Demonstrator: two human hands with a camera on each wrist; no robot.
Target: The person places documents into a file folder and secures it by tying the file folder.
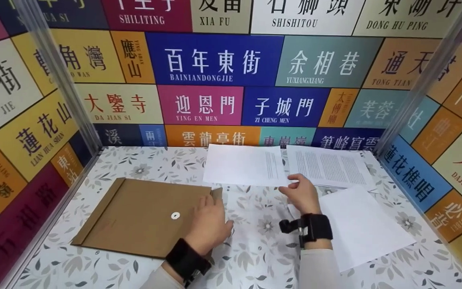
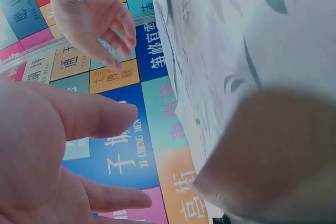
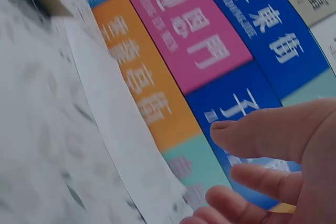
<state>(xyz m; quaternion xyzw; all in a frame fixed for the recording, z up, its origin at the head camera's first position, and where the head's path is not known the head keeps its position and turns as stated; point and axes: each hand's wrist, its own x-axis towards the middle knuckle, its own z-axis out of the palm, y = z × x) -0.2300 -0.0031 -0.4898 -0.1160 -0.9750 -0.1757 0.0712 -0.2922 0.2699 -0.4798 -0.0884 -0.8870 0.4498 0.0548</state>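
A brown paper document envelope [image 1: 142, 216] with a white round button [image 1: 175, 215] lies at the left of the table in the head view. Over its right edge, beside a raised flap [image 1: 217, 194], is my left hand [image 1: 209, 222]. The left wrist view shows that hand's thumb and finger spread with nothing between them; whether it touches the envelope I cannot tell. My right hand [image 1: 302, 196] hovers by the near corner of a mostly white sheet [image 1: 239, 164]. Its fingers are loosely bent and hold nothing in the right wrist view.
Behind my right hand lies a sheet printed with dense text [image 1: 327, 166]. A blank white sheet [image 1: 367, 228] lies askew at the right, partly behind my right wrist. Walls with colourful place-name panels [image 1: 215, 60] enclose the leaf-patterned table [image 1: 255, 249] at the back and sides.
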